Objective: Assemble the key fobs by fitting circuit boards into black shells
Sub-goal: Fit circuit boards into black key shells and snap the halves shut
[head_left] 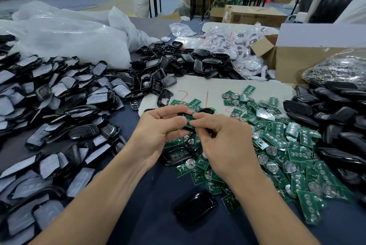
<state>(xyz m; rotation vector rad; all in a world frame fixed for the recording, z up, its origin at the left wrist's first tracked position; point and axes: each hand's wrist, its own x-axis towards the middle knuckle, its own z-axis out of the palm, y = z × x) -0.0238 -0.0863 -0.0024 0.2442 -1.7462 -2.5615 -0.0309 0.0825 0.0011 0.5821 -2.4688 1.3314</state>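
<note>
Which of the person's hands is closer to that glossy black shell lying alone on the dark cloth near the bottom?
Right. The right hand is above the lone black shell, slightly to its right; the left hand sits farther up and to the left.

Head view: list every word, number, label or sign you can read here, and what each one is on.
"2 1": red handwritten strokes on the pale sheet behind the hands; a further red mark beside them is half hidden by circuit boards, so the reading is unsure.
Cardboard box beyond the table: dark printing, too blurred to read.
Circuit boards: pale markings, too small to read.
Nothing else legible.
</note>
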